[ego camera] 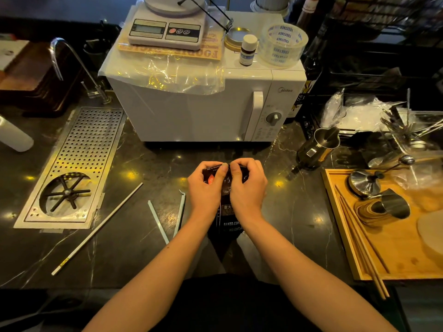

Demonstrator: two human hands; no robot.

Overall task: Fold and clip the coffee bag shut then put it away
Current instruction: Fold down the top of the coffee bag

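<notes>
At far left of the dark stone counter (134,236), a perforated drain tray (79,161) sits sunk into the surface, and a long white rod (97,230) lies aslant beside it. Nearer centre I see the pale sealing clip (171,218), splayed in a V and touching nothing, seemingly laid just beside my left forearm so it can be picked up once the fold is made. My left hand (206,185) and right hand (248,186) are together, thumbs nearly meeting, both pinched on the top edge of the black coffee bag (229,216), which lies flat on the counter between my wrists with its printed face up and its mouth pointing toward the white microwave (203,109). I judge this the folding step: the fingers curl over the far edge as if to roll it down. At right a steel pitcher (320,146) and a wooden tray (388,236) of tools stand well apart.
</notes>
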